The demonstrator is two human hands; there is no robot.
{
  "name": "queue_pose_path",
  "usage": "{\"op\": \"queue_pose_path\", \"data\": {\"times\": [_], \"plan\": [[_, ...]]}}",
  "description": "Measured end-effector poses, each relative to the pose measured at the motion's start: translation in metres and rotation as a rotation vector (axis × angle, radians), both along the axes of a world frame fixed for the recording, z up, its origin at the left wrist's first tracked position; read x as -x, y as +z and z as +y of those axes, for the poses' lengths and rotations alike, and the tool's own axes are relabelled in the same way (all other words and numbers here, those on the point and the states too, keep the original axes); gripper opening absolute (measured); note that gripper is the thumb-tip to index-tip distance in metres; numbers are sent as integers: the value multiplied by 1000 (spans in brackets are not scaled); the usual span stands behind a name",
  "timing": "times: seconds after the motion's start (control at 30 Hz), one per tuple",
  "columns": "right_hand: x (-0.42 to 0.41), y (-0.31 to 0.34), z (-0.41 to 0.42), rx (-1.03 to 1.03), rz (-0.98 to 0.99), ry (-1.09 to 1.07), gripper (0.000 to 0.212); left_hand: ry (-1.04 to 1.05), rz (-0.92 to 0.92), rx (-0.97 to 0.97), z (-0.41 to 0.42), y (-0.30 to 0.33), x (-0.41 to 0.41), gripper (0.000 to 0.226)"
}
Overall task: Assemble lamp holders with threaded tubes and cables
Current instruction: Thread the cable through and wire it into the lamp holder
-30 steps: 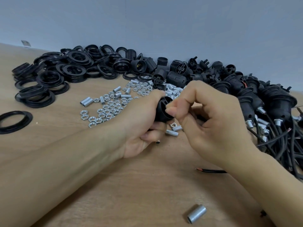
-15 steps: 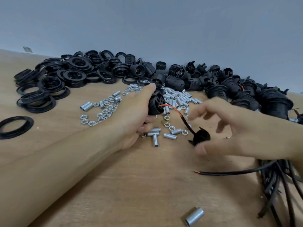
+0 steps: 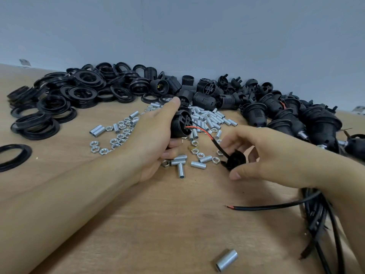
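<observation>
On the wooden tabletop [image 3: 138,224], a lamp holder [image 3: 180,125] is gripped by the left hand [image 3: 154,139]; its cap [image 3: 236,160] is pinched by the right hand [image 3: 262,155]. The joining cable [image 3: 217,145] could probably be pulled loose if tugged.

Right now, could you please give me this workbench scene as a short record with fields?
Left hand: left hand grips a black lamp holder body.
Right hand: right hand holds a black cap between thumb and fingers.
Link: a cable with a red wire runs from body to cap.
Table: wooden, strewn with parts.
Centre: threaded tubes and nuts.
Back left: black rings.
Right: finished holders with cables.
Near edge: one loose tube.
</observation>
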State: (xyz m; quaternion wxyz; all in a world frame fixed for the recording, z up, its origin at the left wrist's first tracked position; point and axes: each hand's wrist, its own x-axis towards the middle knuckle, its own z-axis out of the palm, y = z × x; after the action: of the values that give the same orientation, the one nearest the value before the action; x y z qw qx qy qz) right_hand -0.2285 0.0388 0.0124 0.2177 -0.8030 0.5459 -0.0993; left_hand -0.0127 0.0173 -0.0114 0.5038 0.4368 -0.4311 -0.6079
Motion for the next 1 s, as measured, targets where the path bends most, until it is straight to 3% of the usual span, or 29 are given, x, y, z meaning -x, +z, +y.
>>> {"op": "queue_pose_path", "data": {"times": [0.27,0.37,0.43,0.67,0.73,0.83,1.0], "plan": [[-9,16,7,74,-407,42,55,59,-20,161,0,1,-1,34],[-17,14,10,187,-522,23,47,79,-66,258,1,-3,1,48],[-22,13,12,301,-469,-8,36,99,-74,315,1,-2,2,55],[-32,12,16,533,-327,19,40,118,-47,341,0,-1,-1,45],[-34,12,17,512,-377,-34,50,124,-50,356,2,-1,1,47],[-32,12,17,495,-441,-85,45,141,-88,409,6,-3,5,47],[-35,12,18,395,-311,-35,59,169,-202,525,9,-2,4,33]]}}
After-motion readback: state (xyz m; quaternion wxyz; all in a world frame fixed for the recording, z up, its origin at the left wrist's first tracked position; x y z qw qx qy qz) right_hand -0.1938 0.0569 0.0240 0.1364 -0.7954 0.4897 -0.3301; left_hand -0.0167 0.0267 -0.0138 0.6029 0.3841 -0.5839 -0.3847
